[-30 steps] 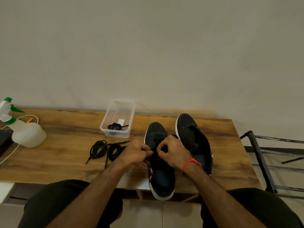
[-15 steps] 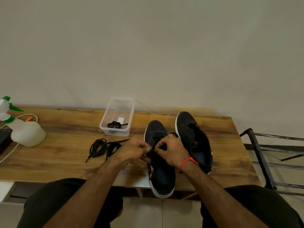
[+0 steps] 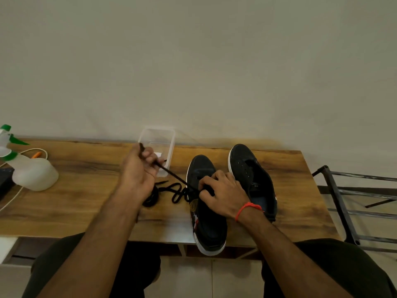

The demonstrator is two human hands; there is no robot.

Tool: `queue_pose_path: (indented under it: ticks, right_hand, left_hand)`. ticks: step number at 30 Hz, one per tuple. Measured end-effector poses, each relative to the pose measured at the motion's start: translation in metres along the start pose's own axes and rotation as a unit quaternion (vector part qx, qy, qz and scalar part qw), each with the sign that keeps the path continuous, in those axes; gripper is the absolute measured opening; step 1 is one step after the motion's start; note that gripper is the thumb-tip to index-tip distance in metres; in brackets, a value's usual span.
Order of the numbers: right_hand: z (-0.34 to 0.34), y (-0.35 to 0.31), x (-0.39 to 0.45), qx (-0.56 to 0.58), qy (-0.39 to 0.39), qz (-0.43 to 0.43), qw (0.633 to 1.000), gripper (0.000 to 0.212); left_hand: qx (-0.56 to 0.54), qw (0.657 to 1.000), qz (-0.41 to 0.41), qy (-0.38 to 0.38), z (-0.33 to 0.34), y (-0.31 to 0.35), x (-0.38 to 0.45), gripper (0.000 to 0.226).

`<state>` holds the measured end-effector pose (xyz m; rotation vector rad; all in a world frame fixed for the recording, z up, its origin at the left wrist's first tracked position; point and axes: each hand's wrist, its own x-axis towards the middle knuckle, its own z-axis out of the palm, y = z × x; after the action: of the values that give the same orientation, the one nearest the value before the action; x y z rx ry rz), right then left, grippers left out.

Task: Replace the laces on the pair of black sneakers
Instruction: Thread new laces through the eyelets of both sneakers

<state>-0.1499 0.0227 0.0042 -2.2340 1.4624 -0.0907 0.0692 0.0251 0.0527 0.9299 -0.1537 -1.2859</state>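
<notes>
Head: left hand (image 3: 137, 175) newly raised (lace (image 3: 171, 174) seemingly taut)

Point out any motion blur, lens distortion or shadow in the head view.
Head view: the raised left hand and the taut black lace it pulls are motion-blurred; the right hand on the near black sneaker is sharper. The wooden table edge bows, wide-angle. Lighting is soft, with a faint shadow behind the sneakers.

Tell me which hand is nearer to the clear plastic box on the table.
The left hand. It is raised just in front of the clear plastic box, pulling a black lace taut. The right hand rests on the near sneaker, off to the box's right.
</notes>
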Motion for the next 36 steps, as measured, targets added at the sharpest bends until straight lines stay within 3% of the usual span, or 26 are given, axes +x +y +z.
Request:
queue_pose_path:
  ticks: [1, 3, 4, 6, 8, 9, 10, 11, 12, 15, 16, 17, 19, 21, 22, 23, 24, 26, 27, 28, 30, 32, 34, 36]
  right_hand:
    - [0.0, 0.0, 0.0, 0.0, 0.001, 0.002, 1.0, 0.029]
    - [0.0, 0.0, 0.001, -0.013, 0.001, 0.002, 1.0, 0.031]
    - [0.001, 0.0, 0.001, -0.022, 0.0, 0.001, 1.0, 0.031]
    - [0.0, 0.0, 0.001, -0.027, -0.003, 0.002, 1.0, 0.029]
    - [0.0, 0.001, 0.001, -0.025, -0.006, 0.003, 1.0, 0.029]
    - [0.0, 0.001, 0.0, -0.024, -0.005, 0.003, 1.0, 0.029]
    - [0.0, 0.001, 0.0, -0.024, -0.004, 0.002, 1.0, 0.029]
    - [0.0, 0.002, 0.0, -0.024, -0.003, 0.002, 1.0, 0.029]
    - [0.0, 0.002, 0.0, -0.024, -0.004, 0.002, 1.0, 0.029]
    - [-0.001, 0.001, 0.0, -0.022, -0.01, 0.006, 1.0, 0.031]
    - [-0.001, 0.0, 0.001, -0.021, -0.011, 0.006, 1.0, 0.031]
    - [-0.001, -0.001, 0.001, -0.02, -0.012, 0.007, 1.0, 0.031]
    - [-0.001, -0.001, 0.001, -0.018, -0.015, 0.008, 1.0, 0.031]
    - [-0.001, 0.0, 0.001, -0.02, -0.018, 0.009, 1.0, 0.03]
    - [-0.001, 0.0, 0.002, -0.021, -0.019, 0.009, 1.0, 0.03]
    - [-0.001, 0.0, 0.002, -0.022, -0.021, 0.01, 1.0, 0.03]
    - [-0.001, 0.0, 0.002, -0.023, -0.021, 0.01, 0.999, 0.03]
    - [0.0, 0.0, 0.002, -0.023, -0.02, 0.009, 0.999, 0.031]
    - [0.0, 0.0, 0.002, -0.024, -0.018, 0.008, 1.0, 0.032]
    - [0.0, 0.0, 0.002, -0.024, -0.017, 0.008, 1.0, 0.032]
    - [0.0, 0.001, 0.002, -0.022, -0.016, 0.009, 1.0, 0.03]
    - [0.0, 0.001, 0.002, -0.021, -0.018, 0.01, 1.0, 0.028]
    - [0.0, 0.001, 0.003, -0.025, -0.02, 0.01, 0.999, 0.028]
    - [0.0, 0.0, 0.003, -0.031, -0.02, 0.009, 0.999, 0.029]
  left_hand:
    - [0.007, 1.0, 0.026, 0.014, -0.002, 0.005, 0.002, 0.021]
    - [0.209, 0.974, 0.082, 0.018, -0.005, 0.003, 0.003, 0.015]
    - [0.363, 0.926, 0.106, -0.003, -0.006, -0.003, 0.002, 0.018]
    - [0.63, 0.763, 0.098, -0.108, -0.009, -0.021, -0.003, 0.023]
    - [0.765, 0.609, 0.002, -0.21, -0.011, -0.04, -0.011, 0.021]
    - [0.789, 0.57, -0.033, -0.228, -0.011, -0.046, -0.013, 0.02]
    - [0.791, 0.566, -0.046, -0.23, -0.012, -0.048, -0.013, 0.02]
    - [0.776, 0.59, -0.043, -0.22, -0.011, -0.047, -0.014, 0.021]
    - [0.743, 0.638, -0.035, -0.198, -0.01, -0.044, -0.013, 0.022]
    - [0.495, 0.868, 0.037, -0.035, 0.002, -0.033, -0.012, 0.026]
    - [0.377, 0.921, 0.097, 0.025, 0.006, -0.028, -0.013, 0.029]
    - [0.281, 0.943, 0.161, 0.073, 0.009, -0.022, -0.013, 0.032]
    - [0.147, 0.956, 0.228, 0.112, 0.008, -0.009, -0.012, 0.031]
    - [0.104, 0.978, 0.161, 0.083, 0.006, -0.001, -0.012, 0.029]
    - [0.165, 0.977, 0.119, 0.061, 0.004, -0.002, -0.011, 0.031]
    - [0.289, 0.952, 0.095, 0.038, 0.003, -0.005, -0.012, 0.034]
    - [0.453, 0.886, 0.099, -0.002, 0.0, -0.013, -0.011, 0.037]
    - [0.73, 0.668, 0.102, -0.096, -0.005, -0.033, -0.015, 0.038]
    - [0.795, 0.586, 0.069, -0.14, -0.005, -0.04, -0.018, 0.038]
    - [0.812, 0.554, 0.021, -0.182, -0.004, -0.045, -0.02, 0.037]
    - [0.812, 0.533, -0.055, -0.231, -0.007, -0.048, -0.017, 0.034]
    - [0.814, 0.518, -0.061, -0.255, -0.01, -0.039, -0.01, 0.03]
    - [0.812, 0.533, -0.035, -0.236, -0.012, -0.025, -0.004, 0.027]
    - [0.801, 0.568, 0.011, -0.189, -0.016, -0.012, 0.001, 0.028]
